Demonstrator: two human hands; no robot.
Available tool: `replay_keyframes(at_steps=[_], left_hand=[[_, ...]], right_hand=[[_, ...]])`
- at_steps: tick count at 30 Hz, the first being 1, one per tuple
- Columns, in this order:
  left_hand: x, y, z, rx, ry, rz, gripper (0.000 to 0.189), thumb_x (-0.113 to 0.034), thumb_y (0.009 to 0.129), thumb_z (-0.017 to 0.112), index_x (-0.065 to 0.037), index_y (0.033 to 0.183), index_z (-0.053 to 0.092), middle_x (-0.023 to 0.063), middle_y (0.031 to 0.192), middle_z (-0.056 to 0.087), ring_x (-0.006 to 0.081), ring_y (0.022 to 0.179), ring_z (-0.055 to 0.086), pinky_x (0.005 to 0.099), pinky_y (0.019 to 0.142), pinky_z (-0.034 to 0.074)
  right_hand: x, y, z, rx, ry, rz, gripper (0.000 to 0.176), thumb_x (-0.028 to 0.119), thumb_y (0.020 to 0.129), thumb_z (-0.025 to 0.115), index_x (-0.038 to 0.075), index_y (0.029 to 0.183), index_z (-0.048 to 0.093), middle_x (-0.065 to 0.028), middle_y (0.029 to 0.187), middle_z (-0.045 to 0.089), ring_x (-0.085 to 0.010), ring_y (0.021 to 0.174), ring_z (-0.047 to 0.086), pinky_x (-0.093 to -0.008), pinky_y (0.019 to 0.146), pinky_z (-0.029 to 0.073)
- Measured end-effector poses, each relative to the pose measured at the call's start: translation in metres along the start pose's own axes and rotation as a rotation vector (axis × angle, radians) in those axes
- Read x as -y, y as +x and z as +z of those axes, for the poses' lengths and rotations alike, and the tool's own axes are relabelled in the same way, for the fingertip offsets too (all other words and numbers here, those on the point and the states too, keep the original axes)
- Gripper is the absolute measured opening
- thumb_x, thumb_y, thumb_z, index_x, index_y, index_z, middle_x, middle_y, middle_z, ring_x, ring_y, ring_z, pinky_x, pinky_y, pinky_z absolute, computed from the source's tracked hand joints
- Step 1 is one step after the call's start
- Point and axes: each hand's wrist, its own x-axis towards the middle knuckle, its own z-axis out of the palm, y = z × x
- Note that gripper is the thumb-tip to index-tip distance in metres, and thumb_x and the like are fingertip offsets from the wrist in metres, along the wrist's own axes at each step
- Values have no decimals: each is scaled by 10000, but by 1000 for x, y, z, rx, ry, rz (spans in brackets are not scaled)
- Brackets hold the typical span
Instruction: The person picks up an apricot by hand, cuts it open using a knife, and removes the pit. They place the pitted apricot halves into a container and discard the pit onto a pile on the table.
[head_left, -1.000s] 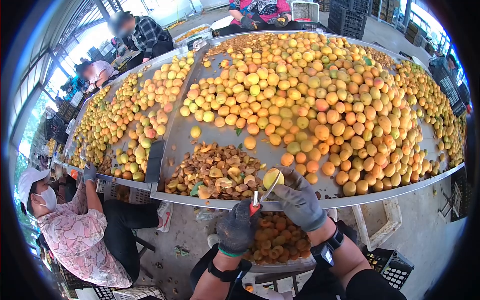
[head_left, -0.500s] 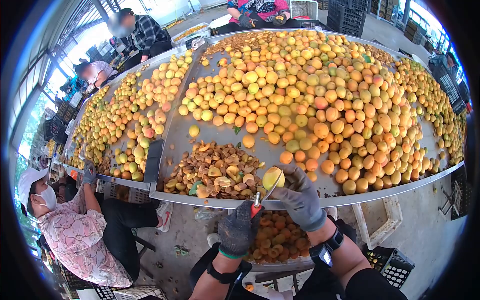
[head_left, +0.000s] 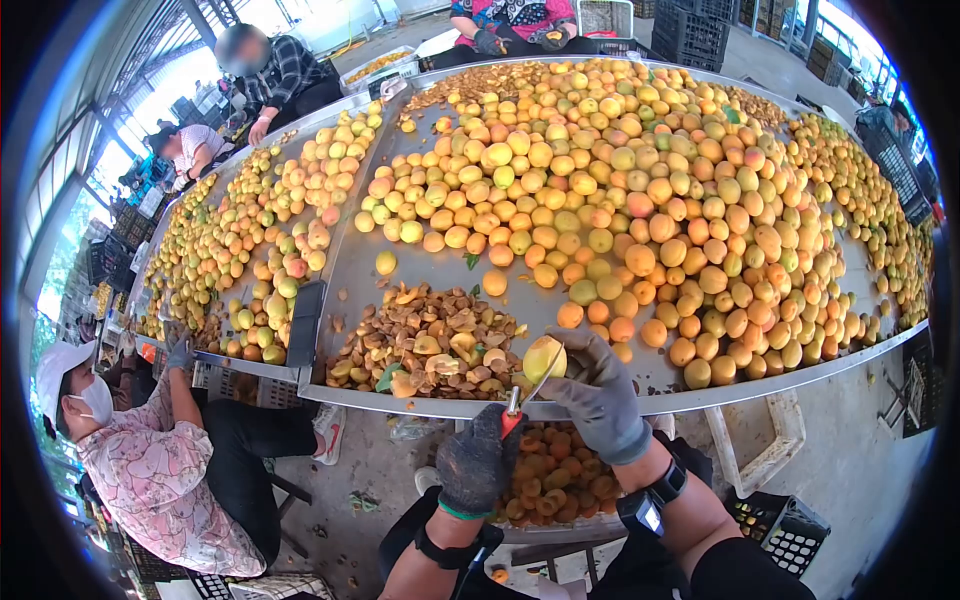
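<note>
My left hand [head_left: 478, 462], in a dark glove, is closed around a red-handled cutting tool [head_left: 512, 420] with metal parts pointing up. A thin blade [head_left: 545, 376] lies against a yellow apricot [head_left: 543, 357]; how deep it goes cannot be made out. Gloved in grey, my right hand [head_left: 600, 392] grips that apricot between thumb and fingers at the table's near edge. Just left of it is a heap of brownish cut apricot pieces [head_left: 425, 342]. Below my hands, a container of orange apricot pieces [head_left: 556, 475] is partly hidden by my left hand.
Whole apricots [head_left: 700, 230] cover much of the metal table [head_left: 350, 262], whose raised rim [head_left: 680, 400] runs before me. A dark divider block [head_left: 307, 322] stands at left. Beside me sits a person in a pink top [head_left: 160, 470]; others work across the table. A black crate [head_left: 785, 530] is at lower right.
My hands hold nearly the same pose, with the blade still against the apricot. Across the table, the person in the plaid shirt has brought a hand down toward the table edge.
</note>
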Motion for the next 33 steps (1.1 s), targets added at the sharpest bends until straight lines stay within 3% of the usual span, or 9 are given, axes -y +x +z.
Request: replay_keyframes(at_steps=[9,23,29,31,33], left_hand=[[-1,2,-4,84,-26,-109,222,-204,825,690,-40,933,585,193,699,606,390,657,608,448,554,462],[4,1,-3,81,-2,-66,192,-188,825,684,-45,915,591,173,663,599,371,620,604,444,547,462],[3,4,-4,59,-7,-28,191,-200,827,678,-56,923,597,168,640,597,364,604,606,442,539,461],[3,4,-4,47,-7,-23,186,-202,829,675,-61,924,599,168,634,596,363,601,607,442,539,462],[3,3,-3,116,25,-98,212,-126,779,649,-64,975,594,157,785,633,356,688,631,440,587,499]], right_hand=[[2,-2,-1,1,15,62,483,-12,831,662,-8,1268,455,-87,1158,602,-158,1050,597,-275,902,497],[8,-2,-1,34,-60,-3,529,21,837,673,-16,1314,447,-91,1220,578,-159,1104,571,-281,935,480],[17,-3,-5,133,-40,84,505,-14,849,634,-10,1314,439,-99,1235,553,-180,1142,547,-310,967,473],[13,-2,-4,153,-122,-25,522,-21,842,635,-20,1322,427,-111,1251,546,-183,1147,546,-314,969,472],[8,-4,-1,133,-137,-55,530,-20,838,639,-23,1323,426,-117,1251,546,-184,1143,549,-314,967,473]])
